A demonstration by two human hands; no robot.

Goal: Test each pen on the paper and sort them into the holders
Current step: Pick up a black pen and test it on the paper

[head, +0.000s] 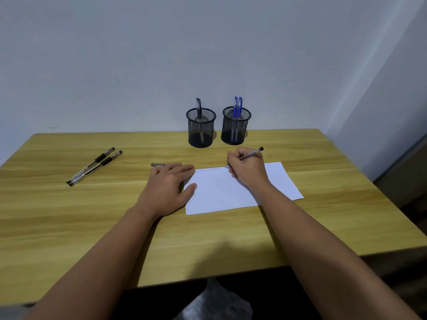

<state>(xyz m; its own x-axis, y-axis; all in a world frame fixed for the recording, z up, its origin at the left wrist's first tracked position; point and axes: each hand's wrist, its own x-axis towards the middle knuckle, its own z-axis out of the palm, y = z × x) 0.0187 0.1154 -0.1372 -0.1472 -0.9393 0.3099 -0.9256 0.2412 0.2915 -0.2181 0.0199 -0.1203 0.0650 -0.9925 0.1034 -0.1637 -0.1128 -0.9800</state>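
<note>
Paper (221, 192) lay on the wooden surface (69, 215), pressed flat at its left edge by the spread left hand (169, 184). The right hand (247, 168) pinched a pen (250, 154), tip on the sheet's top edge beside faint scribbles. Behind stood two mesh holders: the left holder (200, 128) with one black pen, the right holder (235, 125) with two blue. Two pens (94, 166) lay far left; a cap (157, 164) lay just beyond the left fingers.

My wood table (69, 227) carries paper (221, 192) centre, two mesh holders (200, 128) at 12, two pens (94, 166) at 10, a cap (157, 164).
</note>
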